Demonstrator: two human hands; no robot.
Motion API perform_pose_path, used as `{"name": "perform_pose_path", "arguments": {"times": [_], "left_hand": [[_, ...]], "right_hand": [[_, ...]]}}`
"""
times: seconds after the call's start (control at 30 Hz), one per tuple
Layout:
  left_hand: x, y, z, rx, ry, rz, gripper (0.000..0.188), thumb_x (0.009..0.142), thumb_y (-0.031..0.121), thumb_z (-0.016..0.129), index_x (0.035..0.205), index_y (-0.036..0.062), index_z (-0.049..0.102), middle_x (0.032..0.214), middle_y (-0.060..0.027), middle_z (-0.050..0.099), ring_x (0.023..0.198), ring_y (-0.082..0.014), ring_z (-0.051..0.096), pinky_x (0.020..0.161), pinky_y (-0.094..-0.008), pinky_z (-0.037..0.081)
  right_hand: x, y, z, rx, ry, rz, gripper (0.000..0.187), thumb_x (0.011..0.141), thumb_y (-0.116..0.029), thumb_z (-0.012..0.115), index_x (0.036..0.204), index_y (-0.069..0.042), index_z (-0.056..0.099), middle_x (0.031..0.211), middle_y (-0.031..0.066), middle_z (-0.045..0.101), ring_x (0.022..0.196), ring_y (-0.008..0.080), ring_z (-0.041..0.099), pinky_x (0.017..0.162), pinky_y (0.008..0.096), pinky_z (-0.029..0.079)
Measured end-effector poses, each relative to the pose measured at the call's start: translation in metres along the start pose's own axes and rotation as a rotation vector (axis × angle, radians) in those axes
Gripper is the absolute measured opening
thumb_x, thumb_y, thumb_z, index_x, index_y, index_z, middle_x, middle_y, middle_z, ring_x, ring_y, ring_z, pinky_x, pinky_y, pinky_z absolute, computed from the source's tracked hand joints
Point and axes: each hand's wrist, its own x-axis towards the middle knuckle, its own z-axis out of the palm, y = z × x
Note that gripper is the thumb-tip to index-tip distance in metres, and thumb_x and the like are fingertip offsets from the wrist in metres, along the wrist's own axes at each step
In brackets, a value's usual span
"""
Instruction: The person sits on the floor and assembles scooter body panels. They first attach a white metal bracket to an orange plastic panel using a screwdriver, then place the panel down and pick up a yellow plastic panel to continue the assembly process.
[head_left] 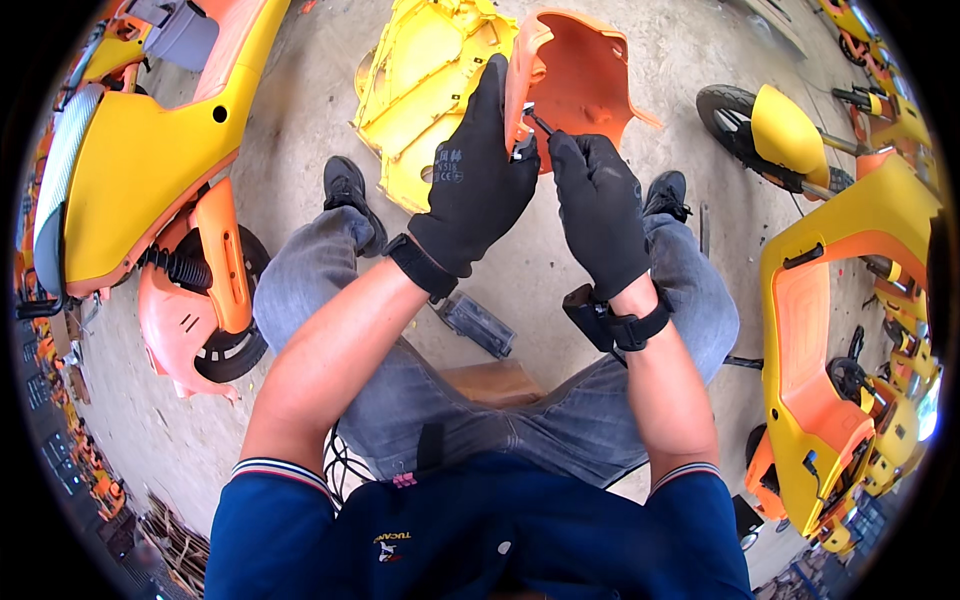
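Note:
My left hand (478, 165), in a black work glove, grips the left edge of an orange moulded plastic cover (597, 80) and holds it up off the floor. The cover's hollow inner side faces me. My right hand (600, 205), gloved the same, pinches a thin dark rod-like piece (540, 122) and holds its tip against the cover's inner left edge. A small light metal bit shows at that tip; whether the piece is a tool or a cable I cannot tell. Just beyond my left hand lies a large yellow plastic panel (425, 85).
A yellow and orange scooter (150, 170) stands at the left, a yellow and orange scooter frame (800, 330) at the right. A wheel with a yellow fender (780, 135) is at the far right. Between my legs lie a grey box-shaped case (478, 323) and brown cardboard (490, 383).

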Motion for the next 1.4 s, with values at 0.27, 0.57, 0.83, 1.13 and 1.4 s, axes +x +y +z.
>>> {"name": "perform_pose_path", "arguments": {"times": [0.27, 0.57, 0.83, 1.13, 1.4], "left_hand": [[-0.001, 0.0, 0.002, -0.009, -0.03, -0.047, 0.074, 0.085, 0.009, 0.063, 0.146, -0.0071, 0.025, 0.142, -0.0301, 0.042, 0.126, -0.0421, 0.049, 0.103, -0.0417, 0.043], [-0.001, -0.001, 0.002, -0.08, -0.059, -0.083, 0.071, 0.09, 0.013, 0.06, 0.146, -0.0078, 0.024, 0.142, -0.0306, 0.041, 0.127, -0.0429, 0.048, 0.103, -0.0425, 0.043], [-0.002, -0.001, 0.002, -0.078, -0.06, -0.096, 0.068, 0.091, 0.014, 0.058, 0.146, -0.0085, 0.025, 0.142, -0.0311, 0.041, 0.126, -0.0435, 0.049, 0.102, -0.0432, 0.043], [0.0, 0.001, 0.002, -0.068, -0.061, -0.091, 0.065, 0.092, 0.015, 0.057, 0.145, -0.0094, 0.027, 0.14, -0.0317, 0.043, 0.124, -0.0437, 0.051, 0.1, -0.0429, 0.045], [-0.001, 0.0, 0.004, -0.033, -0.019, -0.053, 0.066, 0.092, 0.016, 0.056, 0.146, -0.0086, 0.025, 0.139, -0.0317, 0.044, 0.122, -0.0432, 0.052, 0.097, -0.0428, 0.046]], "right_hand": [[-0.003, -0.003, 0.004, 0.103, 0.026, 0.009, 0.025, 0.094, -0.021, 0.06, 0.103, 0.0, 0.052, 0.072, 0.0109, 0.064, 0.061, 0.0175, 0.062, 0.058, 0.0317, 0.049], [-0.003, -0.003, 0.004, -0.229, 0.064, -0.161, 0.022, 0.095, -0.022, 0.059, 0.094, 0.0, 0.057, 0.079, 0.014, 0.068, 0.073, 0.0321, 0.067, 0.066, 0.0376, 0.051], [-0.002, -0.006, 0.003, -0.033, 0.047, -0.04, 0.024, 0.095, -0.021, 0.06, 0.106, -0.001, 0.051, 0.088, 0.0151, 0.07, 0.076, 0.0304, 0.068, 0.068, 0.037, 0.053], [-0.001, -0.004, 0.001, -0.385, 0.055, -0.24, 0.021, 0.094, -0.022, 0.06, 0.098, -0.002, 0.055, 0.083, 0.0169, 0.067, 0.075, 0.0333, 0.067, 0.064, 0.0409, 0.051], [-0.004, -0.009, 0.004, -0.115, 0.07, -0.098, 0.021, 0.095, -0.022, 0.058, 0.098, -0.001, 0.055, 0.079, 0.0159, 0.067, 0.071, 0.0344, 0.067, 0.064, 0.0412, 0.051]]}}
